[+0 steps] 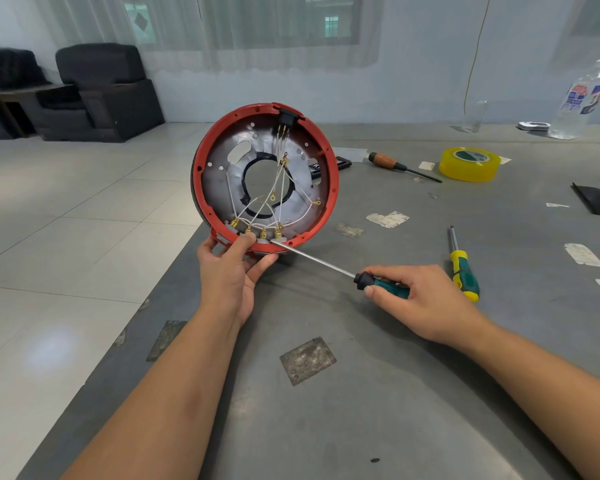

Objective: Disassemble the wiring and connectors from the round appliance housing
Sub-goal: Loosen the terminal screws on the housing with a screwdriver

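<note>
Left hand (229, 268) grips the round housing (201, 168) at its 6 o'clock rim, tilting it upright on the counter (326, 427) edge so the open interior faces the viewer; thumb rests just beside the brass connectors (257, 233). Connectors at the lower rim: four counted. White wires (278, 181) fan up toward the black socket (286, 118) at 12 o'clock. Right hand (420, 303) grips the green screwdriver (381, 282), tip touching the rim near the rightmost connector, probably to pry it. Screwdrivers in all: three. Tape roll (469, 164): one, at 2 o'clock.
</note>
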